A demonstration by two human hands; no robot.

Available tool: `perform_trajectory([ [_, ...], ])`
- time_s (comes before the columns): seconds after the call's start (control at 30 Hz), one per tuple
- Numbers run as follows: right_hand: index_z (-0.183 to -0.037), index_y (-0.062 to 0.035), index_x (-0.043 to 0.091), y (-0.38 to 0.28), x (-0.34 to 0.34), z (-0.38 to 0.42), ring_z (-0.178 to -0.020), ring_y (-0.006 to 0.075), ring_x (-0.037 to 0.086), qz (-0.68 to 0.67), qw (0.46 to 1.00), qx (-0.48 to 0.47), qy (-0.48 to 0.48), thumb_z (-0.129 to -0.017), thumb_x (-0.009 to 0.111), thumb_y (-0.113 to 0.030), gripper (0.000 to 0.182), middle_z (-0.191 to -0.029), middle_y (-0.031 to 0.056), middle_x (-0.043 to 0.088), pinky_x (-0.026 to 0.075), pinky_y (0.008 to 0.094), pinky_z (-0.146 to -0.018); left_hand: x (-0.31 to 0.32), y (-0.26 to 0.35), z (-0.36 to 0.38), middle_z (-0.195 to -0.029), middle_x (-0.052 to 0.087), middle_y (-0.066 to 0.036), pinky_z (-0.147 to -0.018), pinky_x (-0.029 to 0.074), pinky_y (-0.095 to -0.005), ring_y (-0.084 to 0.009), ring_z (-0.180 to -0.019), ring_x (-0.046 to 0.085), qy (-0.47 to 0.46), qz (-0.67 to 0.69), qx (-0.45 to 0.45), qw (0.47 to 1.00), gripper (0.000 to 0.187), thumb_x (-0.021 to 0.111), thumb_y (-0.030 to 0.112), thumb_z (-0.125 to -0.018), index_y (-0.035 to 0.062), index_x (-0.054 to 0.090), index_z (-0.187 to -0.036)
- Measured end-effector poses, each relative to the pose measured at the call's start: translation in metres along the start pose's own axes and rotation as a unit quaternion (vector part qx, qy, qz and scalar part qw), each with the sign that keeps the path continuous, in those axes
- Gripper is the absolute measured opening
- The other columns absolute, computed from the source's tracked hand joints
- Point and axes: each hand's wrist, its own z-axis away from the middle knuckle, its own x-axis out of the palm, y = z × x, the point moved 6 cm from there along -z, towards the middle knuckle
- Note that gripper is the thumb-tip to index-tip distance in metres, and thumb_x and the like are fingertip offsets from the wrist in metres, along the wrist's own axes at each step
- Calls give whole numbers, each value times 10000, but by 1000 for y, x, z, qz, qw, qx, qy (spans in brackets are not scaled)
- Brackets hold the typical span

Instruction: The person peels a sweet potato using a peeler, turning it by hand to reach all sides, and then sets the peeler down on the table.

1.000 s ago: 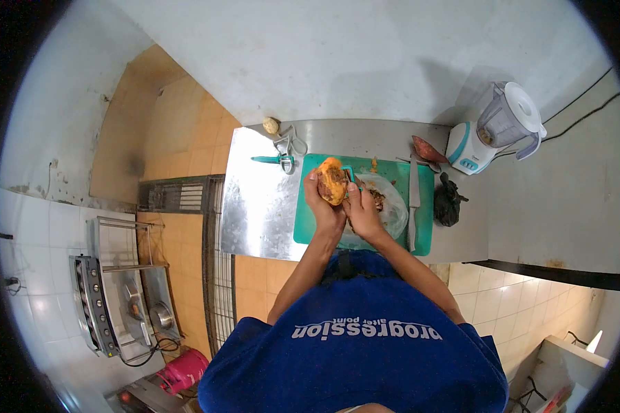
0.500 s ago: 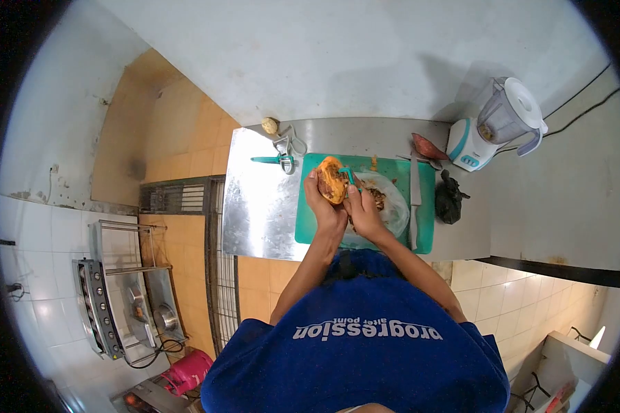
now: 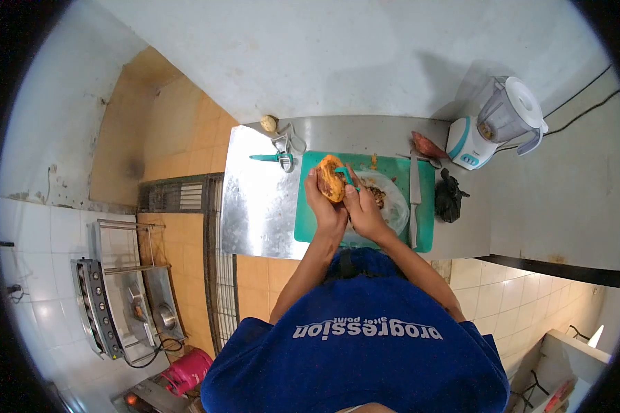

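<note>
My left hand (image 3: 326, 206) is wrapped round a partly peeled sweet potato (image 3: 330, 180), orange with brown patches. A teal peeler (image 3: 346, 177) sits in the grip of my right hand (image 3: 364, 212), with its head against or very close to the sweet potato's right side. Both hands are above a green cutting board (image 3: 311, 230). Beside my right hand lies a clear plastic bag (image 3: 395, 210) with brown peelings (image 3: 376, 196) on it. A knife (image 3: 414, 199) with a pale handle rests along the board's right side.
Left of the board on the steel table (image 3: 255, 220) lie another teal-handled peeler (image 3: 272, 158) and a pale round piece of produce (image 3: 269, 123). To the right are a reddish sweet potato (image 3: 428, 145), a black plastic bag (image 3: 450, 197) and a blender (image 3: 496, 127).
The peeler and my right fingers have shifted slightly over the sweet potato, and the peeler's angle differs a little. My left hand keeps its hold in nearly the same place.
</note>
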Motion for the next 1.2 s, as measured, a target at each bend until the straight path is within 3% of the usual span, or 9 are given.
perform_trajectory([
  [0.23, -1524, -13, 379, 11, -5, -9, -748, 313, 595, 15, 997, 72, 5, -1088, 391, -332, 541, -838, 207, 623, 499, 417, -770, 3, 9, 4, -1108, 592, -100, -905, 535, -385, -221, -1020, 623, -3, -133, 114, 984, 351, 456, 370, -1053, 56, 484, -1208],
  [0.33, -1499, -1, 413, 20, 7, 0, -745, 220, 588, -199, 962, 183, -35, -1090, 394, -313, 515, -802, 165, 603, 488, 359, -727, 6, 10, 1, -1112, 588, -113, -911, 533, -379, -222, -1026, 620, -6, -141, 127, 982, 346, 480, 345, -1046, 43, 473, -1212],
  [0.4, -1217, -1, 546, 5, 6, 0, -683, 156, 495, -140, 987, 68, -29, -1108, 356, -385, 442, -714, 30, 528, 438, 351, -652, 7, 14, 3, -1116, 587, -116, -913, 533, -372, -220, -1027, 620, -6, -147, 134, 980, 345, 490, 338, -1041, 37, 473, -1209],
  [0.5, -1203, 9, 546, -11, -3, -1, -678, 138, 489, -10, 999, -29, 32, -1111, 348, -381, 447, -779, 16, 552, 425, 348, -635, 11, 18, 3, -1114, 587, -117, -909, 535, -368, -216, -1025, 619, -29, -175, 152, 972, 337, 490, 319, -1038, 22, 484, -1197],
  [0.63, -1337, 41, 510, 13, -5, -12, -766, 136, 537, 47, 998, 51, 13, -1111, 350, -368, 494, -892, 63, 599, 463, 334, -719, 4, 14, 1, -1120, 588, -121, -902, 538, -368, -214, -1023, 620, -26, -203, 170, 964, 331, 486, 309, -1034, 11, 505, -1177],
  [0.7, -1482, 6, 440, 20, 0, -8, -651, 226, 541, -38, 996, 84, 4, -1093, 375, -322, 512, -694, 111, 540, 455, 405, -652, 4, 15, 3, -1126, 589, -123, -901, 539, -370, -214, -1024, 620, -18, -199, 174, 964, 330, 486, 308, -1033, 12, 511, -1176],
  [0.9, -1532, 2, 367, -1, -9, -4, -647, 198, 524, -1, 999, -36, -8, -1096, 362, -317, 541, -689, 73, 532, 440, 384, -633, 6, 18, 4, -1142, 600, -121, -902, 536, -371, -220, -1041, 620, -21, -181, 144, 973, 339, 481, 336, -1038, 41, 517, -1199],
  [1.13, -1593, -26, 229, 13, -7, -4, -641, 234, 539, -67, 992, 19, -103, -1091, 370, -336, 607, -685, 79, 545, 452, 408, -650, 3, 8, 0, -1108, 616, -83, -897, 537, -363, -197, -1027, 626, -28, -110, 56, 992, 365, 453, 386, -1037, 63, 525, -1191],
  [1.2, -1577, -16, 270, -20, -14, -4, -634, 281, 577, 54, 965, -254, 33, -1086, 384, -324, 591, -695, 90, 595, 454, 419, -653, 6, 8, 1, -1106, 620, -79, -888, 541, -363, -193, -1019, 631, -28, -88, 30, 995, 369, 450, 394, -1034, 68, 528, -1187],
])
